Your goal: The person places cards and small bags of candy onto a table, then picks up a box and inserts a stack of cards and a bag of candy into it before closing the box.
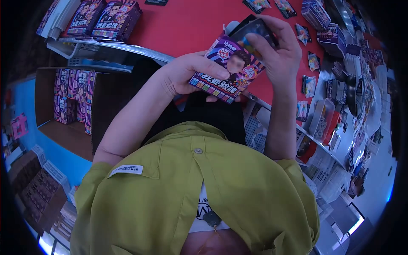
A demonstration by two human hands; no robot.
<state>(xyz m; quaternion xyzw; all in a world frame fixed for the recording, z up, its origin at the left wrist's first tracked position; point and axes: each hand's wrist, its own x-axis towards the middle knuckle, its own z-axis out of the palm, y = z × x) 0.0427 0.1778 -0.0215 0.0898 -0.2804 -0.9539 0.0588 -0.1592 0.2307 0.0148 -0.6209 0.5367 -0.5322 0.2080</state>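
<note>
My left hand grips a purple printed carton from its side, thumb pressed on the front panel. The carton is tilted, with its top flap raised at the upper end. My right hand is closed on dark foil packets, thumb on their near face. The packets are at the carton's mouth; how far they extend inside is hidden. Both hands are above the near edge of a red tabletop.
Several similar cartons stand at the table's upper left. Below them, a brown cardboard box holds more cartons. Small colourful packets lie along the right side, beside a white bin.
</note>
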